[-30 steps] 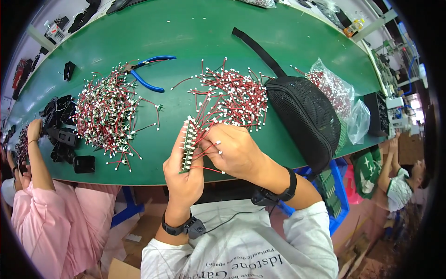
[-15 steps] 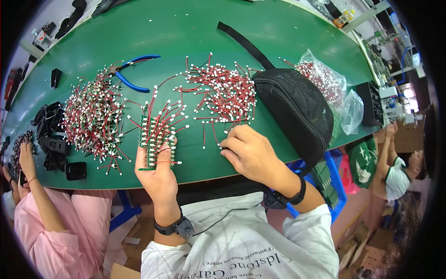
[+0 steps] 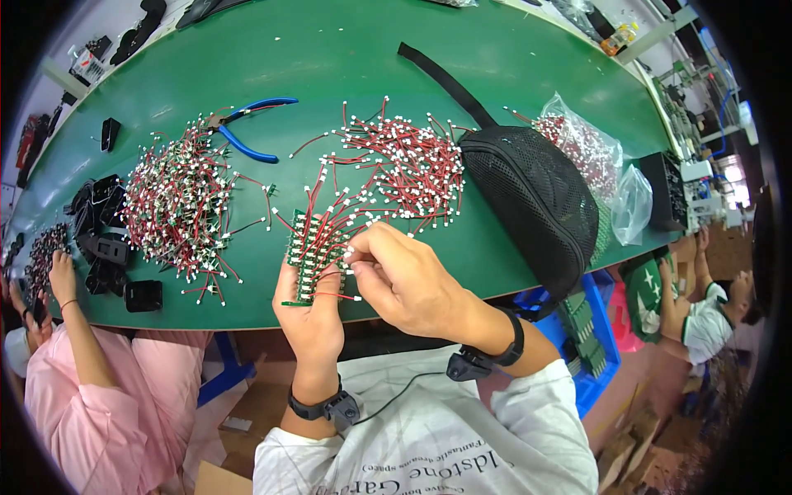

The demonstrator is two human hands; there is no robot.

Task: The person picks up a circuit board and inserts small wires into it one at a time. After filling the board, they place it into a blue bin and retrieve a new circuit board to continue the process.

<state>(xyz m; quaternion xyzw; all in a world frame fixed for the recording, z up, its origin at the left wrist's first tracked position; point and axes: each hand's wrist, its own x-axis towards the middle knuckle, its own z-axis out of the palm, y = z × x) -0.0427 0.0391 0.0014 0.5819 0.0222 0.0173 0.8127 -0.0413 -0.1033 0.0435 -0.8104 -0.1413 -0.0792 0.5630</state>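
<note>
Left fingers [image 3: 327, 290] clasp a flat green board [image 3: 307, 262] bristling with red wires [image 3: 318, 232]; right fingers [image 3: 375, 240] pinch a white plug [image 3: 349, 250].

Green circuit panel [image 3: 310, 266] (sprouting red leads [image 3: 327, 228]) sits in the left hand [image 3: 317, 332].

Shows dark print in Latin letters across the white shirt [image 3: 429, 429], upside down in this view. Runs in one large serif line, with a smaller bracketed line nearer the waist and another small line at the picture's lower edge, partly cut off there. Bends with the folds of the cloth. Shrinks to specks too small to read on the left bottle [image 3: 87, 63] and the right bottle [image 3: 619, 38]. Blurs likewise on the carton's pale label [image 3: 238, 424].
</note>
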